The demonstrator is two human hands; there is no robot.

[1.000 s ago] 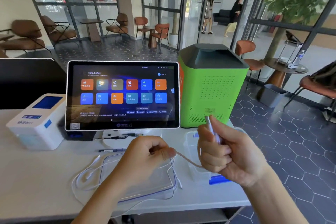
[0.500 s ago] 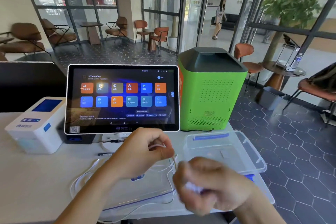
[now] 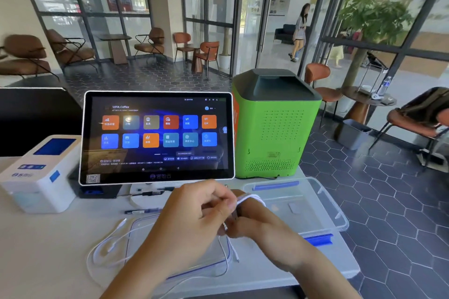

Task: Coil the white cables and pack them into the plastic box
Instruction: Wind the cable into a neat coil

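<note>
My left hand (image 3: 194, 211) pinches a thin white cable (image 3: 247, 198) that loops over the fingers of my right hand (image 3: 262, 223). My right hand is closed with turns of that cable wrapped round it. The cable's free end hangs down below the hands (image 3: 228, 257). More loose white cable (image 3: 107, 245) lies in loops on the white table at the left, partly over a clear lid (image 3: 145, 228). The clear plastic box (image 3: 323, 204) with blue clips stands open to the right, just behind my right hand.
A touchscreen terminal (image 3: 158, 136) stands behind my hands, a green machine (image 3: 277, 126) to its right and a white printer (image 3: 38, 175) at the left. A black pen (image 3: 138, 211) lies near the terminal's base. The table edge (image 3: 349, 264) runs close to the box's right side.
My right hand dropped from an upright hold, swung under my left hand, and is now up against it with the cable looped over its fingers. The camera tilted down slightly.
</note>
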